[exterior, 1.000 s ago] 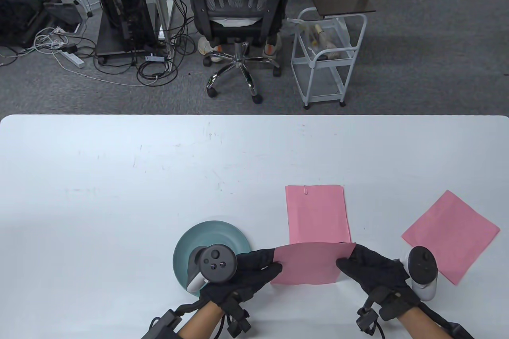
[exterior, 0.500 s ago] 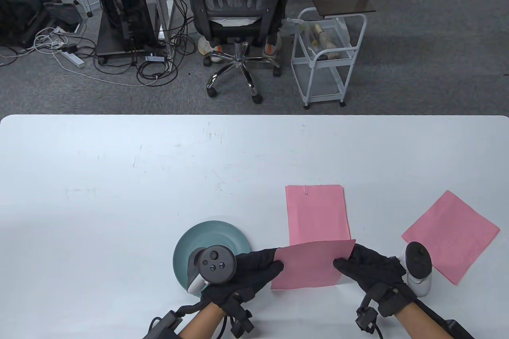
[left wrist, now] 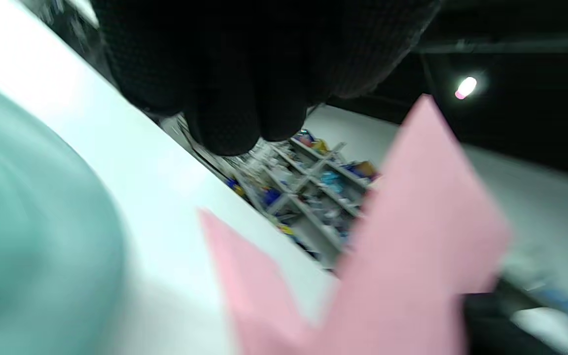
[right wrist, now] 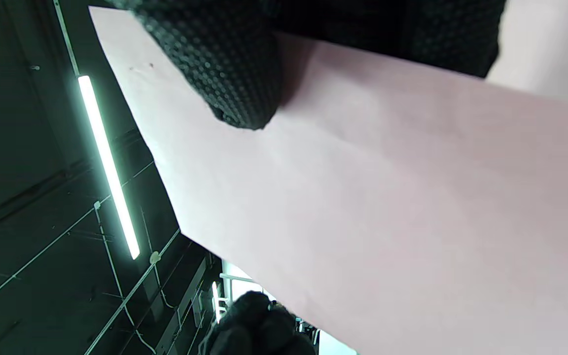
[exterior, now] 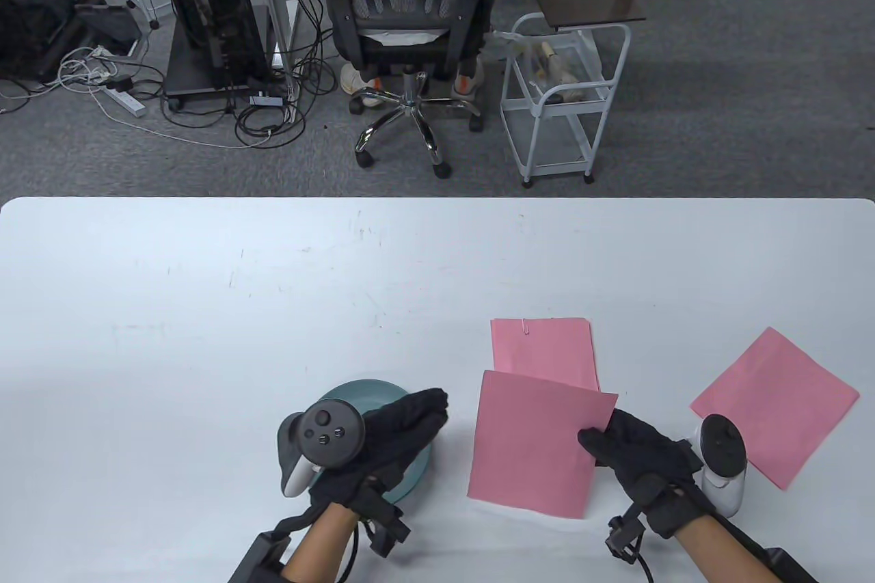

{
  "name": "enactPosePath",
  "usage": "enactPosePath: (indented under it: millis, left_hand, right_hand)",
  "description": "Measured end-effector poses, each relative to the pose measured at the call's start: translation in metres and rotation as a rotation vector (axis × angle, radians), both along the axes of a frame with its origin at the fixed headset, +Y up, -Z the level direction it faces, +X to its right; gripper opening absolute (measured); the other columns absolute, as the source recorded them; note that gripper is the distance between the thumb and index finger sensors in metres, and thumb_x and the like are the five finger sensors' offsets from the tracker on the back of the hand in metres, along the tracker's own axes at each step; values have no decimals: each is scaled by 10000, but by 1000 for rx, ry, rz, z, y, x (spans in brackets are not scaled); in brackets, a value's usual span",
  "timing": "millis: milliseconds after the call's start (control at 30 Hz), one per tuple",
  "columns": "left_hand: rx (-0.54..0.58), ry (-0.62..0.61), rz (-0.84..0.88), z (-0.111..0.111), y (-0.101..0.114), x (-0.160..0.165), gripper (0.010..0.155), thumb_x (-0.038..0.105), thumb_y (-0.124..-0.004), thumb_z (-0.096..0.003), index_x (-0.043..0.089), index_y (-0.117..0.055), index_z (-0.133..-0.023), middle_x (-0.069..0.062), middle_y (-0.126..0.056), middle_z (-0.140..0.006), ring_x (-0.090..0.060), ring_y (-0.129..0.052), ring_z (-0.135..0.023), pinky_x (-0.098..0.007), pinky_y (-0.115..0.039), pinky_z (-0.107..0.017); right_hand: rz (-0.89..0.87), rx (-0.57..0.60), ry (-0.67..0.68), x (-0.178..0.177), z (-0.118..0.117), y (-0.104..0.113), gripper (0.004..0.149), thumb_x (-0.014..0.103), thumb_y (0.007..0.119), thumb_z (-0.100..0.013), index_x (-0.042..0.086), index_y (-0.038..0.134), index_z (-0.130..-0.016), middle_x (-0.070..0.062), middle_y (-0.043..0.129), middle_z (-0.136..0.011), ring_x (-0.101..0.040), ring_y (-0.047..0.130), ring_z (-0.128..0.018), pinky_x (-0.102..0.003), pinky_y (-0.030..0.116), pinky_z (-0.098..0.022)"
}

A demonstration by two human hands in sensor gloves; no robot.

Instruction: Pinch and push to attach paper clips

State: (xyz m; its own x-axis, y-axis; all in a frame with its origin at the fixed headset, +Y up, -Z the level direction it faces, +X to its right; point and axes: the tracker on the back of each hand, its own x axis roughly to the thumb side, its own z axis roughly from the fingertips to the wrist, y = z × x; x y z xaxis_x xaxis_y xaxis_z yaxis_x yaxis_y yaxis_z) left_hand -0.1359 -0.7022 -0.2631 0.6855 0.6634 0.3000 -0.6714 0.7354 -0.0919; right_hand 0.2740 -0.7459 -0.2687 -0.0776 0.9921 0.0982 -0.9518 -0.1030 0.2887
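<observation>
Over table [exterior: 205, 309] | right hand [exterior: 639, 456] pinches pink sheet [exterior: 536, 443] | left hand [exterior: 389, 436] free

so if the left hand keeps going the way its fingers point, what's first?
The left hand points up and right, over the dish. That line likely passes left of the held pink sheet, so bare table comes first. Height is unclear.

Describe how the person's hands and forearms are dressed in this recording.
Both hands, left and right, wear black textured gloves with black straps and small modules at the wrists, black cables trailing back. Each carries a controller-like tracker, dark grey face on a white body. Forearms are bare; no sleeves.
</observation>
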Motion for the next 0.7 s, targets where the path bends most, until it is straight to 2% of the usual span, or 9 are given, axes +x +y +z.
enactPosePath:
  millis: [100, 200, 267, 367, 433, 567, 700]
  left_hand:
    - [53, 112, -361, 1, 9, -9, 423, 327, -853, -584, 186, -836, -982, -57, -974, -864, -281, -1024, -681, -468, -837, -575]
    - [-10, 156, -747, 1, 7, -8, 429, 332, -873, -569, 222, -835, -983, -26, -968, -877, -255, -1021, -704, -458, -836, -596]
    - [-103, 138, -877, -2, -1, -7, 432, 322, -885, -564, 244, -832, -986, -12, -951, -903, -252, -1006, -739, -466, -822, -622]
    - [-211, 94, -960, -6, -15, -8, 452, 296, -903, -553, 274, -817, -996, -2, -909, -954, -249, -967, -811, -486, -783, -674]
    - [-175, 12, -987, -9, -23, -7, 495, 270, -916, -538, 293, -788, -1016, 7, -860, -1005, -245, -917, -884, -508, -730, -728]
    - [-148, -57, -1008, -12, -36, -7, 521, 259, -934, -518, 313, -780, -1013, 24, -829, -1029, -231, -882, -928, -520, -700, -753]
    - [-186, -82, -1017, -15, -44, -8, 534, 279, -942, -509, 322, -772, -1014, 26, -799, -1050, -233, -853, -952, -527, -681, -764]
  right_hand:
    - [-3, -12, -8, 2, -3, -1, 383, 226, 843, -558, 151, 806, -932, -104, 940, -838, -302, 982, -682, -459, 818, -480]
    - [-6, -21, -13, 4, -4, -1, 383, 230, 842, -560, 152, 805, -933, -103, 941, -837, -299, 984, -678, -454, 820, -478]
    - [-8, -25, -18, 6, -4, -2, 383, 231, 842, -560, 150, 806, -932, -103, 940, -837, -299, 985, -676, -452, 820, -478]
    - [-13, -29, -20, 6, -4, -1, 384, 232, 841, -560, 150, 804, -933, -103, 941, -835, -297, 985, -676, -451, 821, -476]
    - [-14, -28, -20, 6, -3, -1, 384, 232, 841, -560, 148, 806, -932, -103, 942, -834, -297, 986, -674, -451, 821, -475]
    - [-18, -24, -18, 7, -3, -1, 383, 233, 841, -560, 149, 806, -932, -104, 944, -832, -296, 987, -672, -449, 822, -474]
    - [-19, -22, -16, 8, -4, -1, 383, 235, 841, -559, 148, 807, -931, -103, 944, -831, -295, 987, -672, -448, 822, -473]
